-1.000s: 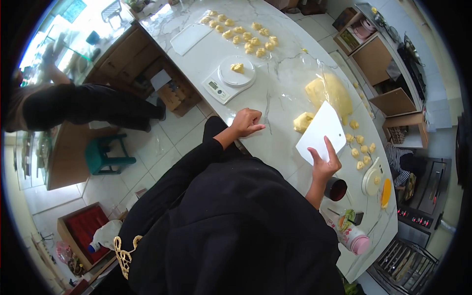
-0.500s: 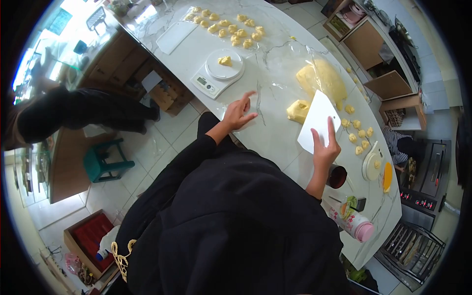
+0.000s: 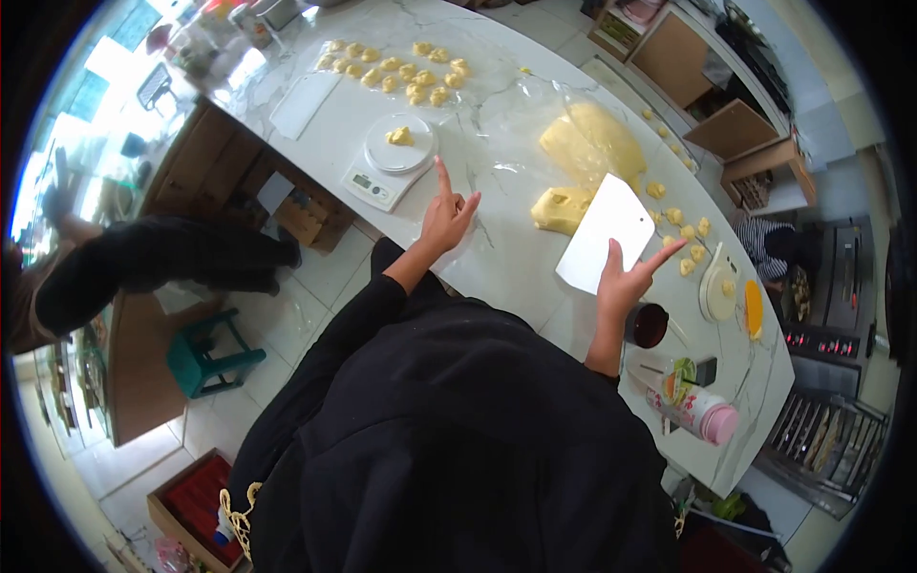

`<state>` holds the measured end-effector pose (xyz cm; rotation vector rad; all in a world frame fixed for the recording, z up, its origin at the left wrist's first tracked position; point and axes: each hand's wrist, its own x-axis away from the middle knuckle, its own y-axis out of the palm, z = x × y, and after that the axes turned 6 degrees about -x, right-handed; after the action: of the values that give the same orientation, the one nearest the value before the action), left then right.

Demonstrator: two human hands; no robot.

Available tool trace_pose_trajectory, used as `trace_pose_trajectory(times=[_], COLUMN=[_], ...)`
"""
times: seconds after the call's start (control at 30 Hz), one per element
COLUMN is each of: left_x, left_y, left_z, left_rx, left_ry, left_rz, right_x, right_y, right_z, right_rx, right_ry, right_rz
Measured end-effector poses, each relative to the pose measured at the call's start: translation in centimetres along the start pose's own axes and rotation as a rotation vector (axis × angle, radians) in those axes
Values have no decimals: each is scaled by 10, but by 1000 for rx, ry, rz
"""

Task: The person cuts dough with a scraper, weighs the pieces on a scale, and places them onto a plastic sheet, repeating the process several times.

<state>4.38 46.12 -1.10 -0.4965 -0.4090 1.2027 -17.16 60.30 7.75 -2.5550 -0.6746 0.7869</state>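
Observation:
My left hand (image 3: 443, 220) holds nothing; its index finger and thumb stretch out while the other fingers look curled. It is just beside the white digital kitchen scale (image 3: 375, 187), which bears a lump of yellow dough (image 3: 399, 137) on its round plate. In my right hand (image 3: 623, 284) is a white dough scraper (image 3: 602, 234), its thumb and index finger spread apart and the remaining fingers hidden. The scraper overlaps the edge of a cut piece of dough (image 3: 559, 210). Behind that lies a large dough mass (image 3: 594, 143) under clear plastic.
Several dough lumps (image 3: 390, 84) sit on plastic at the far left, near a white board (image 3: 306, 105). More pieces (image 3: 687, 232) lie right of the scraper, by a second scale (image 3: 717, 298), a dark cup (image 3: 650, 326) and a pink-capped bottle (image 3: 702, 416). Other people (image 3: 162, 234) are nearby.
My left hand has turned, its index finger now pointing up toward the scale plate. My right index finger has swung off the scraper to the right. The whole view has shifted slightly.

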Motion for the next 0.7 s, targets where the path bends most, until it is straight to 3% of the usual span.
trace_pose_trajectory(times=[0.03, 0.07, 0.13, 0.17, 0.2, 0.27, 0.3, 0.47, 0.5, 0.53, 0.57, 0.6, 0.63, 0.67, 0.7], left_x=[-4, -9, -13, -12, -10, -10, -9, -19, -24, -26, -29, -31, -39, -37, -28], left_y=[3, 10, 25, 32, 45, 71, 70, 73, 78, 85, 91, 95, 115, 102, 102], left_z=[6, 9, 15, 20, 20, 18, 32, 51, 47, 37, 26, 20, -9, 15, 27], left_rx=[-8, -6, -137, -107, -104, -200, -247, -439, -458, -394, -315, -269, -398, -306, -265], left_ry=[14, 18, 246, 239, 245, 447, 352, 302, 298, 445, 598, 463, 674, 521, 434], left_rz=[-24, -39, -258, -330, -339, -67, -146, -198, -215, -113, -9, -159, -24, -125, -72], right_x=[-2, -2, -2, -2, -3, -5, -5, 8, 11, 15, 21, 20, 18, 22, 24], right_y=[1, -2, -12, -15, -16, -16, -18, -17, -14, -9, -3, 1, 2, 6, 7], right_z=[4, 8, -10, -17, -13, -4, -5, -11, -7, 1, 14, 5, -13, -17, -31], right_rx=[72, 83, -5, -10, -2, -40, -35, 237, 227, 228, 125, -6, -159, -275, -378], right_ry=[-150, -142, 121, 139, 143, -157, -157, 138, 57, -25, -443, -694, -841, -873, -885], right_rz=[62, 69, 6, 30, 38, 98, 107, -338, -424, -499, -428, -339, -284, -338, -399])
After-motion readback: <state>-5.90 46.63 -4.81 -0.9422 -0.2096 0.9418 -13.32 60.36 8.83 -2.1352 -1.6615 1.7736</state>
